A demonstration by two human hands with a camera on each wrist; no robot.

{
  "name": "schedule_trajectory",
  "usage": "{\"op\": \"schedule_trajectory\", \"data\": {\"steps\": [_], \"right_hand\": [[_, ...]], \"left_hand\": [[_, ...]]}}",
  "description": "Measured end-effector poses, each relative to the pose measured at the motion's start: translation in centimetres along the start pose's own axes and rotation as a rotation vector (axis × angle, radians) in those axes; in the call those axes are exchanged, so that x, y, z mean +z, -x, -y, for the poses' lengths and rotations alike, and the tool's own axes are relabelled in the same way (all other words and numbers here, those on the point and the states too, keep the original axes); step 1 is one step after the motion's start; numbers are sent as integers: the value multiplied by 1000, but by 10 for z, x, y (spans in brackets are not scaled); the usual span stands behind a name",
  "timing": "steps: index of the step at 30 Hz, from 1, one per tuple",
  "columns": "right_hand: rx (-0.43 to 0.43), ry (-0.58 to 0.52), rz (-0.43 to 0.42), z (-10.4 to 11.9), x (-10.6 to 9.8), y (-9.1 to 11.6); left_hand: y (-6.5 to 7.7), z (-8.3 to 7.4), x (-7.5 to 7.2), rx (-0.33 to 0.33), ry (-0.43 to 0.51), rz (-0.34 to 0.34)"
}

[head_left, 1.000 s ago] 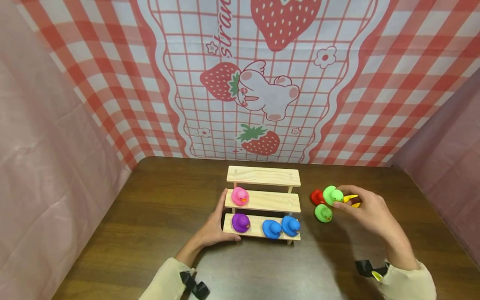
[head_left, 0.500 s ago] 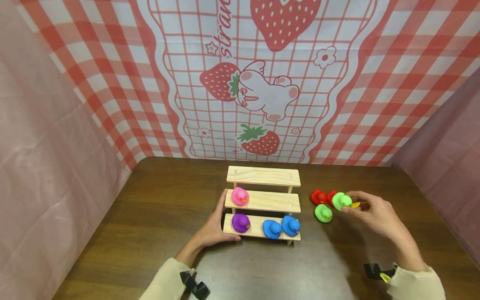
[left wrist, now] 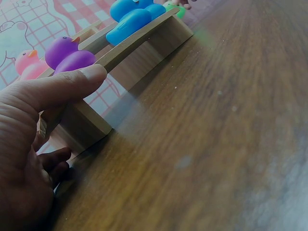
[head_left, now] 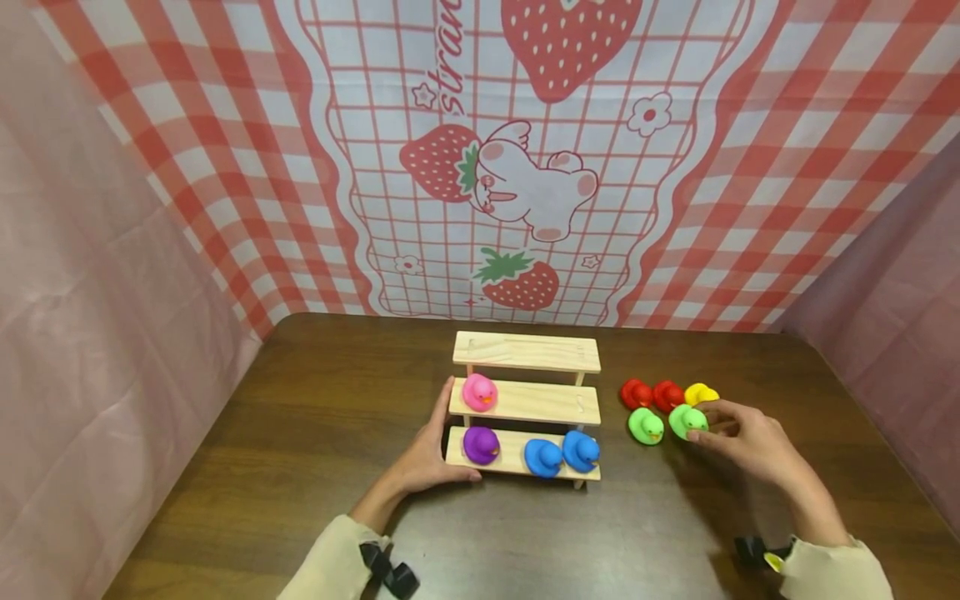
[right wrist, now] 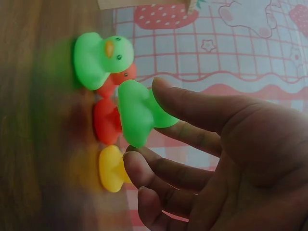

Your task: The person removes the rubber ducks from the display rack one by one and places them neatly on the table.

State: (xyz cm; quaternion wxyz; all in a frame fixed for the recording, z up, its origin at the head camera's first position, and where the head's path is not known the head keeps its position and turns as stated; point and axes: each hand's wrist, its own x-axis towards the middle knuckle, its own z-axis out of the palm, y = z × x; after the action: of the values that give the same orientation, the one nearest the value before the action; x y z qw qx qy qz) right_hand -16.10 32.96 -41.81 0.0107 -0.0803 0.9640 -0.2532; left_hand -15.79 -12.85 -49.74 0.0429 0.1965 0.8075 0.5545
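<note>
My left hand (head_left: 431,454) grips the left end of a three-step wooden display shelf (head_left: 536,402). Its thumb (left wrist: 77,86) lies along the front edge of the lowest step. My right hand (head_left: 753,437) pinches a green rubber duck (head_left: 687,422) between thumb and fingers, close over the table. Left of that duck stands another green duck (head_left: 646,426). Two red ducks (head_left: 636,394) and a yellow duck (head_left: 701,394) sit in a row behind. In the right wrist view the held duck (right wrist: 137,113) overlaps a red duck (right wrist: 106,120).
On the lowest step sit a purple duck (head_left: 481,446) and two blue ducks (head_left: 543,457). A pink duck (head_left: 480,392) stands on the middle step's left end. The brown wooden table (head_left: 337,400) meets a strawberry-print cloth (head_left: 360,208) at its back edge.
My right hand has carried the green duck right and toward me, down beside the other green one. Both red ducks and the yellow duck now show. The left hand has stayed put.
</note>
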Motion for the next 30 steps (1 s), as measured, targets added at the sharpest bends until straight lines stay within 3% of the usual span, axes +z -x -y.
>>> {"op": "schedule_trajectory", "data": {"steps": [12,30], "right_hand": [[17,-26,49,-11,7,-2],[-1,-35,47,-17,19,-6]], "left_hand": [[0,-1,0,1,22,1],[1,-1,-1,15,24,9]]}}
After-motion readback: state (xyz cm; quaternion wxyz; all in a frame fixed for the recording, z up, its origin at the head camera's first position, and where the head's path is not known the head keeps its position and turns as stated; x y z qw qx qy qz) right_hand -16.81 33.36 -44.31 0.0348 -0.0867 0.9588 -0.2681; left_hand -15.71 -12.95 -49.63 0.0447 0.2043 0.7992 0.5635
